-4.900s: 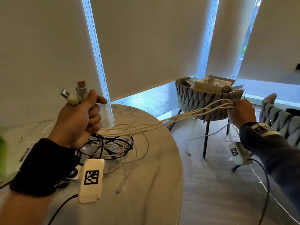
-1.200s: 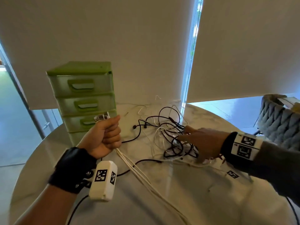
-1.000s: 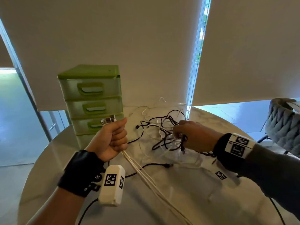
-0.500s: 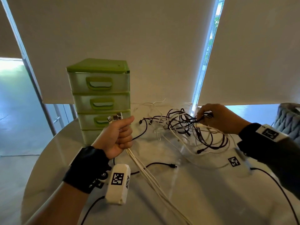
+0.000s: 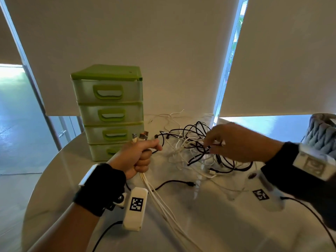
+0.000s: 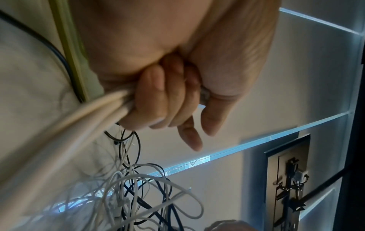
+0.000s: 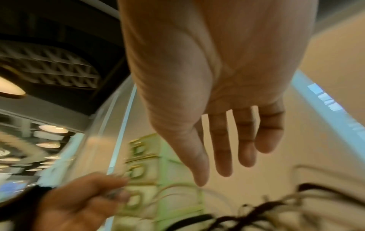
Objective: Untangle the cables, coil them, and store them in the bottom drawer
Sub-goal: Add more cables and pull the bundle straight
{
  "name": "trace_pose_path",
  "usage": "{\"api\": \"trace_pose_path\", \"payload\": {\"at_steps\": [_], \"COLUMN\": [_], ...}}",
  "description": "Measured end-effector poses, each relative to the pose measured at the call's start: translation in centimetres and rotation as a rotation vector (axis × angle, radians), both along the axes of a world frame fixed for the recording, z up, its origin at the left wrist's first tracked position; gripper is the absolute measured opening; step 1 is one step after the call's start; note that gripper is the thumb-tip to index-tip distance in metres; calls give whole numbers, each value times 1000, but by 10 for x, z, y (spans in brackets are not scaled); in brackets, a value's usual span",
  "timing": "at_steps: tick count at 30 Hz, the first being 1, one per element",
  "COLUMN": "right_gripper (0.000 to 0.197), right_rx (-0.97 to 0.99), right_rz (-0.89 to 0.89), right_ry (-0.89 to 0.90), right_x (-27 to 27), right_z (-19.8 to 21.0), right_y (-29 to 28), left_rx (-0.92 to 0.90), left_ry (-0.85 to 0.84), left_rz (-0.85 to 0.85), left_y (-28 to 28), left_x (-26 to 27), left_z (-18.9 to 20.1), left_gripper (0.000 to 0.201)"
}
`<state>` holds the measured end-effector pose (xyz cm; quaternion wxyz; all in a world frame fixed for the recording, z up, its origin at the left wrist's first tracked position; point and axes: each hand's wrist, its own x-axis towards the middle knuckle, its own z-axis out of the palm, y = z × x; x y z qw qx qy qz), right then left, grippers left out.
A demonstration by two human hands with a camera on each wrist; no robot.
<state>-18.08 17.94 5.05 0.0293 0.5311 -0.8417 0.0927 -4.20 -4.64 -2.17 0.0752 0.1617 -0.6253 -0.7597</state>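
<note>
My left hand [image 5: 140, 157] is raised in a fist, gripping a bundle of white cables [image 5: 160, 202] with the USB plugs [image 5: 141, 138] poking up above the thumb; the left wrist view shows the fingers [image 6: 158, 101] curled round the strands. The bundle trails down across the table toward me. My right hand [image 5: 236, 142] hovers over the tangle of black and white cables [image 5: 192, 148], fingers [image 7: 227, 148] straight and holding nothing. The green drawer unit [image 5: 109, 113] stands behind my left hand, its bottom drawer [image 5: 101, 151] closed and partly hidden.
Everything sits on a round marble table [image 5: 218, 224]. A loose black cable with a plug [image 5: 174, 182] lies between my hands. A thin white cable [image 5: 169, 117] lies by the blinds at the back. A woven grey chair [image 5: 321, 137] stands at the far right.
My right hand has let go of the black cable it was lifting and moved back left over the tangle, which has dropped to the table. My left hand keeps its grip on the white bundle.
</note>
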Motion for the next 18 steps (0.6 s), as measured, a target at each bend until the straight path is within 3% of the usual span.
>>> {"api": "trace_pose_path", "payload": {"at_steps": [3,6,9,13,15,18], "right_gripper": [20,36,37,20,30,54], "right_rx": [322,541,584,509,536,681], "right_rz": [93,61,17,-26,-44,-103], "right_ry": [-54,-73,-38,52,83,-52], "right_x": [26,32,27,22,23,27], "right_z": [-15,-37,-46,-41,-37,-32], "right_y": [-15,-26,-26,-7,5,26], "left_rx": [6,8,-1,-13,-23,-39], "left_ry": [-1,1,8,22,28,29], "left_rz": [12,21,23,20,19,25], "left_y": [0,1,2,2,2,2], "left_x": [0,1,2,3,3,3], "left_z": [0,0,1,2,2,1], "left_gripper": [27,27,28,29,29,29]}}
